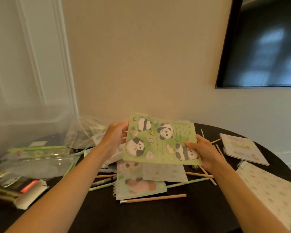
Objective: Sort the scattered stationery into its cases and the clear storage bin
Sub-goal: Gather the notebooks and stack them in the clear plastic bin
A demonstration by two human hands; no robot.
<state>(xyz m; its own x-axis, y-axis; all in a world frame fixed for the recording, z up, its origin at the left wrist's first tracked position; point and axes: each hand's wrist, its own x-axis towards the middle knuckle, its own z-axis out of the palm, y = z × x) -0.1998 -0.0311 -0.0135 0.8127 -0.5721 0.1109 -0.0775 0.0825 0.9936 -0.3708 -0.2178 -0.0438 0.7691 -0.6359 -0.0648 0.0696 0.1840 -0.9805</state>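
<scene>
Both hands' fingers (191, 144) around panda notebook (160, 140) edges (thumbs on cover)

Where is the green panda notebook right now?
Head view, centre: the green panda notebook is held above the table between left hand and right hand.

Both my bare forearms reach forward from the lower corners and converge toward the middle. My left hand (115, 137) is raised, palm turned inward to the right, its fingers (124, 132) curled round the left edge of the panda notebook (160, 140). My right hand (204, 152) sits a little lower, thumb lying on top of the notebook's right lower corner, the other fingers tucked beneath it, out of sight.
</scene>
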